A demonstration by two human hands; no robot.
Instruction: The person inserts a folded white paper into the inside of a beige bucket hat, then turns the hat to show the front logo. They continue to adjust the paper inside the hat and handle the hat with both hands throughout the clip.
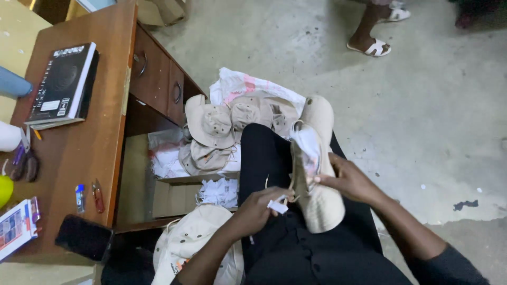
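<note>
Head view, looking down over a lap in dark clothing. Left hand (256, 208) closed in a pinch on a small white tag (278, 206), which sits at the lower edge of a beige hat (317, 190). Right hand (348, 179) curled around the right side of the same hat, fingers closed on the fabric near its white lining. Hat held upright over the lap, between both hands, crown end lowermost.

Further beige hats piled (222, 126) just beyond the knees, lying on a white plastic bag (237, 84) on the floor. One more pale hat (190, 237) low in the frame, beside the left forearm. White packaging (219, 191) visible in a cardboard box just left of the lap.

Wooden counter (100, 132) at left, with drawers facing the lap. On it: black book (60, 84), small lighter-shaped items, one blue (80, 198) and one red (98, 196), a colourful printed box (18, 224) at the near edge, and a dark flat object (82, 236) at the near corner, kind not determinable.

Concrete floor (422, 116) at right. Another person's foot in a white sandal (372, 46) at top, well apart from the hands
</note>
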